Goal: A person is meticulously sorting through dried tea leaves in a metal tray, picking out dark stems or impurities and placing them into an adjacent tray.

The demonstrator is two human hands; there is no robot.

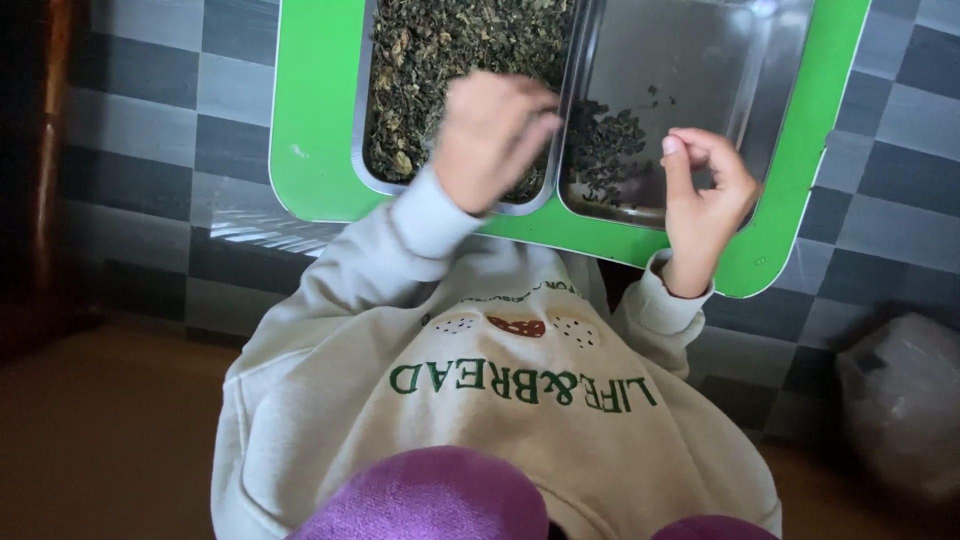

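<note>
Two shallow metal pans lie side by side on a green tray (315, 120). The left pan (362, 150) is full of dried greenish-brown leaves (450, 40). The right pan (680, 70) is mostly bare metal, with a small dark pile of leaves (605, 145) in its near-left corner. My left hand (490, 140) is blurred, fingers curled, over the near edge of the left pan by the divide between the pans. My right hand (705, 195) hovers over the near edge of the right pan, thumb and fingertips pinched together; nothing shows between them.
The tray rests on a grey checkered cloth (150, 130). A crumpled pale plastic bag (900, 400) lies at the right. A dark wooden post (50, 130) stands at the far left. My cream sweatshirt (520, 400) and purple knees (430, 495) fill the foreground.
</note>
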